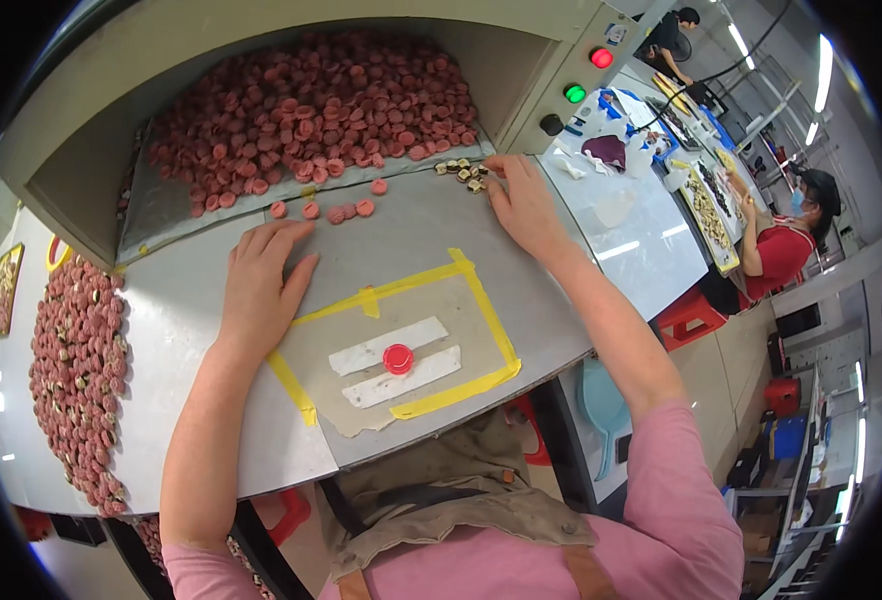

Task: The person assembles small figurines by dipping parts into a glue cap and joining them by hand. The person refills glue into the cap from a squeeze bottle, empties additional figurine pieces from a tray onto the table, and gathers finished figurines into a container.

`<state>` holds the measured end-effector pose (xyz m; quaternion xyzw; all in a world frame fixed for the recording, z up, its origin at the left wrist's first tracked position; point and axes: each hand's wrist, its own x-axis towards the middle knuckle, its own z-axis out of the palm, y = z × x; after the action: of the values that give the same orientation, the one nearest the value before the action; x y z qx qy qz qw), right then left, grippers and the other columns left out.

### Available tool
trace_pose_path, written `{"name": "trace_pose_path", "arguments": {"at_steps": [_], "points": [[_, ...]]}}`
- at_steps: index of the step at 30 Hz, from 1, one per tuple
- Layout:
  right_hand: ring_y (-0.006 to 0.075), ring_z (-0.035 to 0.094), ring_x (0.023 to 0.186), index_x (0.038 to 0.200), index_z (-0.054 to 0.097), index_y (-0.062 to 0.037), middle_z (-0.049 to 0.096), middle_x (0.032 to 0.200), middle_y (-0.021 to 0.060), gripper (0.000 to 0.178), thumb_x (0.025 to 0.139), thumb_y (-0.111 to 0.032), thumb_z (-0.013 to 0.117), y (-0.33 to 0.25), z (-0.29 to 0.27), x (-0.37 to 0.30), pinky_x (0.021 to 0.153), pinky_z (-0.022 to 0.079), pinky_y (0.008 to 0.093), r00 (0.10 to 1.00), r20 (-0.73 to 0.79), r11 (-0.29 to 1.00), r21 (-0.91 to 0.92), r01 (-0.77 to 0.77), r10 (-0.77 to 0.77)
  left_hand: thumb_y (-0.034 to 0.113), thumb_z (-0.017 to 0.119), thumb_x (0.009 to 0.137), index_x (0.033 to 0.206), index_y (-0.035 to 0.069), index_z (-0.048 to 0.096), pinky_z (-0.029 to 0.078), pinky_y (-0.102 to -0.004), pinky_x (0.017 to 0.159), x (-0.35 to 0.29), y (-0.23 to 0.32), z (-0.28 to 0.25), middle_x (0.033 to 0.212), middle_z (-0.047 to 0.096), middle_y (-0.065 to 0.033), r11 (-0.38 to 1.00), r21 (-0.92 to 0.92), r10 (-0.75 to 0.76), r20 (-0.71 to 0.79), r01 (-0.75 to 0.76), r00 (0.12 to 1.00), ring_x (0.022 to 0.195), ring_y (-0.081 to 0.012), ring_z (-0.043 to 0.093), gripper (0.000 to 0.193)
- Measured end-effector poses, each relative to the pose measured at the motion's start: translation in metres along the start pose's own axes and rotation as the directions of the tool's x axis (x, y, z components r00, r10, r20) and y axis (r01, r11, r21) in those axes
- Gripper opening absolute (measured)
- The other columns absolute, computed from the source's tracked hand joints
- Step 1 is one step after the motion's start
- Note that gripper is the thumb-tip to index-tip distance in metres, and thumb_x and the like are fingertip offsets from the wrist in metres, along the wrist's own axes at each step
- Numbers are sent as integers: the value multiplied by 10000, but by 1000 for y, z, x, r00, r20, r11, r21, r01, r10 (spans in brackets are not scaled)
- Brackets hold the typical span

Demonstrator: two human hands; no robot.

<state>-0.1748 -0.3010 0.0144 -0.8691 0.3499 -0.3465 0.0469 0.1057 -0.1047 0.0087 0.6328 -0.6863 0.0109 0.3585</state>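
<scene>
My left hand (266,272) rests on the grey tabletop with its fingers stretched and thumb apart. Just past its fingertips lie a few loose pink-red round pieces (337,214), small and cup-like. My right hand (527,208) is at the far right, thumb and forefinger apart beside a small cluster of dark-and-gold pieces (464,173); no piece shows between them. Nearer to me, a bright red round piece (398,359) sits across two white strips (401,376). Yellow tape (488,315) frames the strips on a beige sheet.
Ahead, a large heap of pink-red pieces (331,110) fills a hooded machine opening (66,185) with red and green lights. Many assembled pieces (79,380) cover the table's left side. A blue dustpan (602,400) is below the right edge. At right, a person in red (786,250) works at trays.
</scene>
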Motion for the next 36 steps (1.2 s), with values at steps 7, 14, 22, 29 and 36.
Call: {"name": "trace_pose_path", "arguments": {"at_steps": [7, 14, 22, 29, 36], "points": [[250, 552, 964, 955, 611, -93, 597, 948, 55, 147, 812, -125, 621, -26, 26, 29, 794, 425, 390, 970, 5, 954, -176, 241, -244, 127, 616, 835, 1168, 88, 576, 383, -401, 946, -4, -4, 2, 1172, 562, -119, 999, -15, -30, -12, 30, 999, 1106, -312, 499, 338], [244, 546, 935, 942, 611, -117, 581, 915, 37, 130, 817, -146, 633, -38, 16, 0, 796, 400, 385, 955, 91, 924, -241, 297, -283, 100, 616, 834, 1159, 81, 590, 413, -395, 944, -4, 1, 4, 1167, 562, -144, 994, -113, -20, -71, 11, 997, 1119, -333, 501, 327], [268, 542, 894, 932, 601, -71, 571, 903, 73, 137, 819, -139, 638, -72, -18, -44, 788, 406, 378, 958, 196, 971, -76, 227, -209, 70, 604, 823, 1110, 83, 606, 429, -396, 909, -1, 9, -7, 1021, 629, -97, 996, 28, 90, -157, -87, 984, 1039, -311, 541, 288], [263, 561, 852, 974, 568, -11, 555, 904, 134, 136, 866, -87, 600, -63, -12, -58, 751, 458, 331, 984, 148, 985, 159, 73, -97, 94, 584, 726, 912, 207, 692, 411, -395, 875, 19, 12, 30, 935, 650, -30, 982, 82, 185, -198, -171, 963, 966, -253, 563, 243], [257, 568, 881, 1059, 555, -19, 562, 966, 134, 182, 909, -122, 564, -73, -12, -70, 778, 456, 329, 975, 210, 968, 249, 21, -75, 214, 600, 744, 821, 145, 670, 386, -377, 858, 0, 2, 33, 896, 628, -26, 953, 296, 146, -243, -70, 959, 947, -219, 544, 124]]}}
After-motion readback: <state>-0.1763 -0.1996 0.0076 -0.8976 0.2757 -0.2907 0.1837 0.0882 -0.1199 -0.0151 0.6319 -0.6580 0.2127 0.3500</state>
